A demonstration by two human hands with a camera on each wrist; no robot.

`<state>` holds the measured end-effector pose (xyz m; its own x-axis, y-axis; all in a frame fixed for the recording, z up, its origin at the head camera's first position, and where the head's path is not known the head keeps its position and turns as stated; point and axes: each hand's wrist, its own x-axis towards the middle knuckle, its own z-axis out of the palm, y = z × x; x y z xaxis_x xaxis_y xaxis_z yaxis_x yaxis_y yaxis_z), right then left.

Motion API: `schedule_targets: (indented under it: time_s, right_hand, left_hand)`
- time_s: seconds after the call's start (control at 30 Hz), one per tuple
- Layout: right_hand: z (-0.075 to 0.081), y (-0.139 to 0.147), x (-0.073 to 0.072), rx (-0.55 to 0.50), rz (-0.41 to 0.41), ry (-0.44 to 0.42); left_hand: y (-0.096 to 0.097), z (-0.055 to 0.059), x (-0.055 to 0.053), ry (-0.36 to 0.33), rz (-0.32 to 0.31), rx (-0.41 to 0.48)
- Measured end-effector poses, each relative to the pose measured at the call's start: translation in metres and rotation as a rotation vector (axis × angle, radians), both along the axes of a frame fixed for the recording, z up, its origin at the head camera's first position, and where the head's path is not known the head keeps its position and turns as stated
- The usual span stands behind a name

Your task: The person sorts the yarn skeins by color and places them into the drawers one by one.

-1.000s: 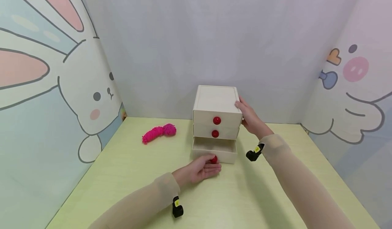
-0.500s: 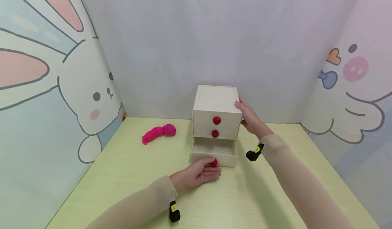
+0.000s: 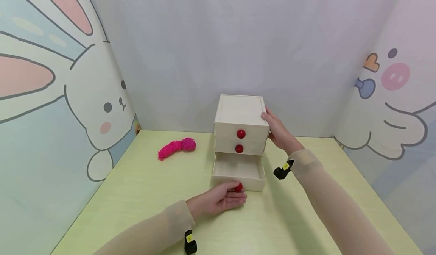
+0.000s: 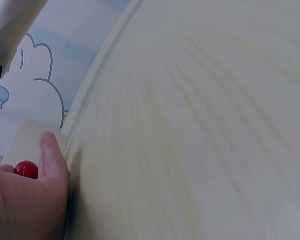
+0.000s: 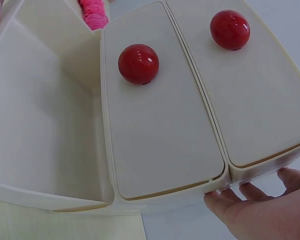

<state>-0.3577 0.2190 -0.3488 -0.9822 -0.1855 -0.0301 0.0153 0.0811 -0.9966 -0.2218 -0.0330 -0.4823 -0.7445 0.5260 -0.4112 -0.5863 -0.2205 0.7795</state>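
A small cream drawer cabinet [image 3: 241,110] with three stacked drawers stands at the back of the table. Its bottom drawer [image 3: 240,166] is pulled well out, and nothing lies in the part of it that shows. My left hand [image 3: 218,199] holds that drawer's red knob [image 3: 238,187] between thumb and forefinger; the other fingers stretch out below it. On the cabinet's right side rests my right hand [image 3: 281,132], its thumb at the top edge. In the right wrist view the fingertips [image 5: 217,200] touch the side wall, and the two upper drawers [image 5: 160,115] are closed.
A bright pink bundle of yarn [image 3: 175,147] lies on the table left of the cabinet. Behind stands a pale wall [image 3: 190,58]. Side panels with a cartoon rabbit [image 3: 98,107] and a cartoon pig [image 3: 395,103] flank the pale green table [image 3: 136,194].
My left hand has drawn the bottom drawer further out toward me, so more of its inside shows. My right hand has stayed against the cabinet's side.
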Motion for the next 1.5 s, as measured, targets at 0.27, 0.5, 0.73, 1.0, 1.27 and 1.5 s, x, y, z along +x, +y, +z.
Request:
schedule_targets:
  time_s: [0.27, 0.5, 0.73, 1.0, 1.27, 1.5]
  right_hand:
    - [-0.002, 0.001, -0.001, -0.009, -0.004, 0.0]
    - [-0.001, 0.002, 0.0, -0.005, -0.004, 0.0]
    - [-0.002, 0.002, 0.0, 0.0, -0.006, -0.006]
    - [-0.003, 0.003, -0.001, -0.003, -0.006, -0.005]
    - [-0.001, 0.001, 0.0, -0.002, 0.004, 0.01]
    - [-0.001, 0.001, -0.001, 0.005, 0.012, 0.014]
  left_hand:
    - [-0.003, -0.002, 0.004, -0.002, -0.018, -0.008]
    - [-0.005, -0.002, 0.007, 0.007, -0.055, -0.013]
    - [-0.006, -0.002, 0.007, 0.016, -0.07, -0.034]
    - [-0.012, 0.0, 0.009, 0.043, -0.105, -0.074]
    - [-0.04, 0.009, 0.008, 0.116, -0.2, -0.163]
    - [-0.068, 0.031, 0.005, 0.273, -0.299, -0.31]
